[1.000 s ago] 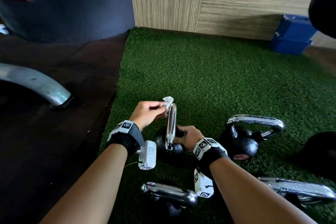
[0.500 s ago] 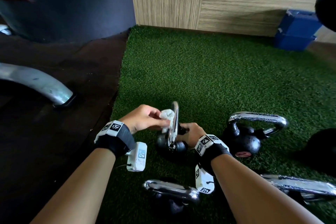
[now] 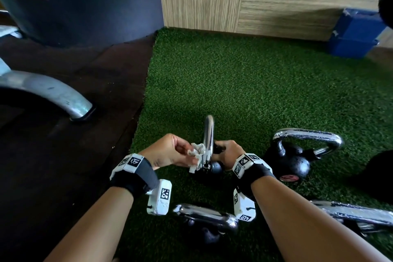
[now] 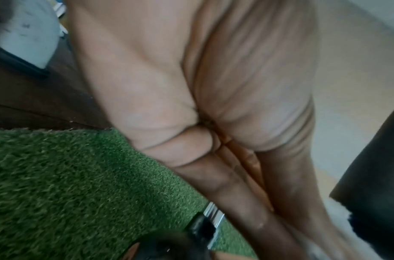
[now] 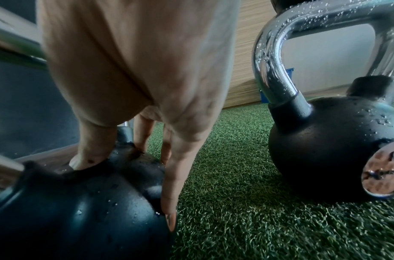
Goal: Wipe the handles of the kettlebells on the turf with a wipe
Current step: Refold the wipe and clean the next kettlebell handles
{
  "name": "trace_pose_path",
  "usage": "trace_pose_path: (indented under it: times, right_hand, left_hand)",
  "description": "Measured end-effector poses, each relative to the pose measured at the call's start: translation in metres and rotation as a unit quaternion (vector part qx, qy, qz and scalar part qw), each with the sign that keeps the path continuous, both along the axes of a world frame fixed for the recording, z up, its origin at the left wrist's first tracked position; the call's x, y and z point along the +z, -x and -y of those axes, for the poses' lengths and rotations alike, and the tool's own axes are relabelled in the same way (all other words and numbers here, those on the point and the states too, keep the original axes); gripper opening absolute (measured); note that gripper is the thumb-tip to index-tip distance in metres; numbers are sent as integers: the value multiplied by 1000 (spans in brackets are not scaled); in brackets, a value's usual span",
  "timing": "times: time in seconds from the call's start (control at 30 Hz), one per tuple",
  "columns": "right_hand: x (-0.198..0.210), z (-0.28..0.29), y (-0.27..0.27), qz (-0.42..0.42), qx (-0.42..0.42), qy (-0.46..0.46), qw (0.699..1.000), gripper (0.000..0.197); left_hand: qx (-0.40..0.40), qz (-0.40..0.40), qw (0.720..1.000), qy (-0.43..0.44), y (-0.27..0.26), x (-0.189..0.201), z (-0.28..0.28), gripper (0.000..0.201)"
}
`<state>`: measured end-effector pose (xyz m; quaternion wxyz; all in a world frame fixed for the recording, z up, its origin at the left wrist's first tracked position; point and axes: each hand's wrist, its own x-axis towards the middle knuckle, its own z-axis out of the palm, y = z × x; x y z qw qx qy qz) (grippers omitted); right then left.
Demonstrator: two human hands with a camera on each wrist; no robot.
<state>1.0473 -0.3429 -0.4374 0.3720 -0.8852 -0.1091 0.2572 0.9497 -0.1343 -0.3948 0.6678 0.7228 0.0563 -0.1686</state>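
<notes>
Left hand (image 3: 170, 152) pinches the wipe (image 3: 196, 153) against the chrome handle (image 3: 208, 138) to rub it, while right hand (image 3: 226, 153) grips the kettlebell (image 3: 214, 168) to steady it.

Both forearms reach forward, left hand (image 3: 170, 151) with fingers curled in, right hand (image 3: 226, 152) gripping downward.

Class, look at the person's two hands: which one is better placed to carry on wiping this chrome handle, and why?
The left hand. It already pinches the wipe against the chrome handle, while the right hand is busy steadying the kettlebell's black body on the turf.
</notes>
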Motion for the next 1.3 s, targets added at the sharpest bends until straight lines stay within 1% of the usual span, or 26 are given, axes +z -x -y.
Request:
trace_pose_path:
  times: [0.13,0.23,0.27,0.37,0.4,0.47,0.53,0.6,0.67,0.73,0.77,0.8,0.83,0.87,0.93,1.0,1.07,1.13,1.23,1.3]
  right_hand:
    - [1,2,0,-2,2,-3,1000,40]
    - [0,1,0,-3,0,-4,1000,38]
    - [0,1,0,-6,0,-6,1000,38]
    - [2,0,1,3,2,6,1000,39]
    - [2,0,2,8,3,11,1000,39]
    - [4,-1,3,16,6,16,1000,39]
    - [7,-2,4,20,18,30,999,35]
    - [15,-5,4,17,49,71,996,28]
    - [31,-11,3,33,64,125,990,20]
    - [51,-16,-2,89,15,142,986,17]
    - [61,-19,-5,132,-23,122,983,17]
    - [71,-22,-8,182,-56,81,978,18]
    - [80,-25,-10,233,-73,24,970,19]
    - [90,-27,-12,275,-68,-34,958,20]
    - [107,-30,-12,319,-5,-114,941,22]
    - [118,-32,-11,301,80,-147,939,32]
    - [122,-31,-10,253,133,-172,943,38]
    - [122,-30,-11,214,137,-194,947,39]
    - [119,-28,-10,164,121,-211,956,37]
    - [116,-30,-6,127,98,-246,956,33]
  left_hand:
    - [-30,-11,996,-78,11,-12,5,22]
    - [-12,10,995,-98,14,-19,5,21]
    - [-13,21,993,-116,14,-22,6,19]
    - [-18,45,970,-239,14,-31,12,17]
    - [-8,47,964,-260,15,-35,13,18]
    - [5,52,964,-262,16,-41,14,24]
    - [-4,48,964,-262,16,-42,11,30]
    - [5,42,973,-227,12,-34,4,23]
    - [38,61,978,-194,5,-23,-6,17]
    - [96,92,979,-154,-5,-9,-17,17]
    - [128,103,980,-112,-10,-3,-22,19]
    - [156,106,980,-66,-14,4,-26,24]
    - [176,106,978,-26,-18,9,-29,29]
    - [186,106,977,2,-21,14,-30,32]
    - [187,110,975,42,-28,21,-30,33]
    - [183,117,973,75,-32,26,-28,29]
    - [183,123,970,99,-35,29,-26,32]
    - [189,124,968,107,-36,30,-23,34]
    - [196,122,967,106,-39,29,-19,26]
    - [207,119,965,105,-41,28,-16,23]
